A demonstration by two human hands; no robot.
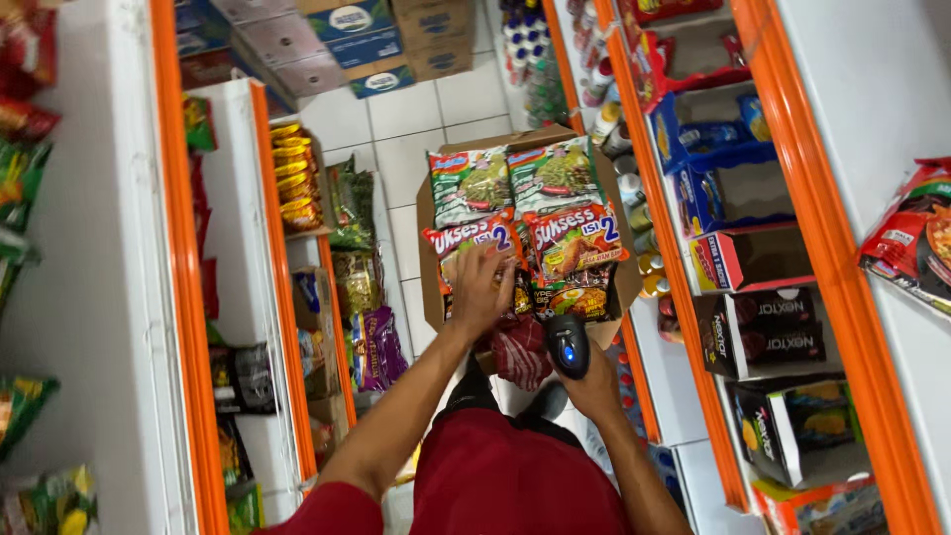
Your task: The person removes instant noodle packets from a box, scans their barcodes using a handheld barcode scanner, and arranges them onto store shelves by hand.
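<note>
Red trousers at bottom centre, nearest my view. Right hand [594,386] wrapped around black handheld scanner [568,346], its blue light lit, just below cardboard box [428,233] at frame centre. Left hand [482,289], fingers curled, grips noodle packet [466,250] in box. More noodle packets [555,213] alongside. Orange-edged shelves [684,287] flank both sides; white tiled floor [396,124] above.

The open cardboard box [428,213] carries two green noodle packets [515,181] along its far edge. Two red noodle packets [578,241] lie just behind them toward its middle, and at least two dark packets [575,297] sit at its near edge, partly hidden. One black handheld scanner [568,346] shows, and two hands: left hand [482,290] and right hand [595,388].
</note>
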